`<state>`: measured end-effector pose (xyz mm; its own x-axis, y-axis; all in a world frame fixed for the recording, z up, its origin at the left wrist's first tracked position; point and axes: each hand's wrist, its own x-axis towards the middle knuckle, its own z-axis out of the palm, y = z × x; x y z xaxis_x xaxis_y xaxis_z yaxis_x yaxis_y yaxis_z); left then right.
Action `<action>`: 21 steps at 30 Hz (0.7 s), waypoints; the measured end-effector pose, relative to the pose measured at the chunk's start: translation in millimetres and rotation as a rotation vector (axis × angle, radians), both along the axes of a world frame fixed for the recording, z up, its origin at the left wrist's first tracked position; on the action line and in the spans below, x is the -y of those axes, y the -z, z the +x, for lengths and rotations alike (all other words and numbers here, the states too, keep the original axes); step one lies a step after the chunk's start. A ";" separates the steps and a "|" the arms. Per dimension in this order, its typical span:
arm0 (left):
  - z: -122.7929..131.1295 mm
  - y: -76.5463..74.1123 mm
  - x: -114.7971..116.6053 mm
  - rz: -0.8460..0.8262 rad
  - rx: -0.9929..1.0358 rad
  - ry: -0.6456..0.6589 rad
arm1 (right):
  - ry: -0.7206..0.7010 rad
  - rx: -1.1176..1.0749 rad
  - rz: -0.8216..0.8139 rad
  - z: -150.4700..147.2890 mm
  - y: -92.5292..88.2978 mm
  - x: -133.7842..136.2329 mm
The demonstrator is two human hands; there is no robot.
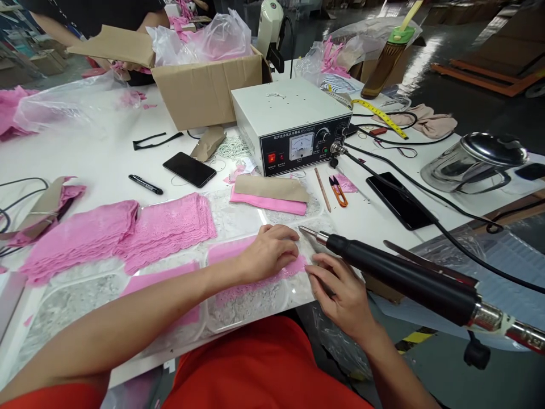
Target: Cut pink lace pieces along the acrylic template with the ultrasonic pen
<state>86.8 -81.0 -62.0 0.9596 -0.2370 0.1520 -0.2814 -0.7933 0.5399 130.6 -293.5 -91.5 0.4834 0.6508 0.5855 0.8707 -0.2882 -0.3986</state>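
Smooth white tabletop [106, 145] spreads before us, partly covered around our hands by a glossy, grey-speckled sheet [76, 298]. Our left hand [270, 250], palm down with fingers loosely curled, rests on a thin pink lace-edged cloth [225, 253]; we cannot tell whether it pinches the fabric. Our right hand [343, 292], thumb and forefinger close together, is at that cloth's right end; its grip we cannot make out. Just above the right hand juts a slim black handpiece [395, 272] with a pointed metal tip. Left of both hands lie soft stacks of scalloped pink lace [176, 227]. Beyond the left hand, stiff brown card [268, 187] covers folded pink fabric [268, 204]; farther ahead stands a boxy metal control unit [293, 102].
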 end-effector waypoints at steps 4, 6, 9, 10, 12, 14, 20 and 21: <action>-0.7 1.1 -1.0 -0.067 0.011 -0.026 | 0.009 0.008 0.023 -0.6 0.0 -0.5; 0.0 1.7 0.1 -0.085 0.008 -0.039 | 0.016 0.007 0.033 -1.1 -0.6 -0.8; 1.1 1.9 3.1 -0.076 -0.014 -0.051 | 0.022 0.004 0.038 -1.4 -1.6 -1.2; 1.3 1.8 4.1 -0.070 -0.023 -0.056 | 0.023 0.006 0.042 -1.5 -1.7 -1.3; 1.2 1.7 6.0 -0.057 -0.035 -0.066 | 0.026 0.010 0.045 -1.6 -1.3 -1.4; 0.6 1.9 7.5 -0.039 -0.040 -0.075 | 0.032 0.010 0.044 -1.8 -0.3 -1.1; -1.8 6.2 11.1 0.005 -0.015 -0.106 | 0.069 0.014 0.060 -3.7 4.5 0.4; -2.1 7.0 11.6 0.005 -0.009 -0.111 | 0.075 0.017 0.061 -3.9 5.1 0.6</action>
<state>84.7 -92.7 -69.0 0.9812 -0.1301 0.1424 -0.1870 -0.8222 0.5376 126.8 -294.2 -96.5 0.5191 0.5764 0.6311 0.8543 -0.3281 -0.4030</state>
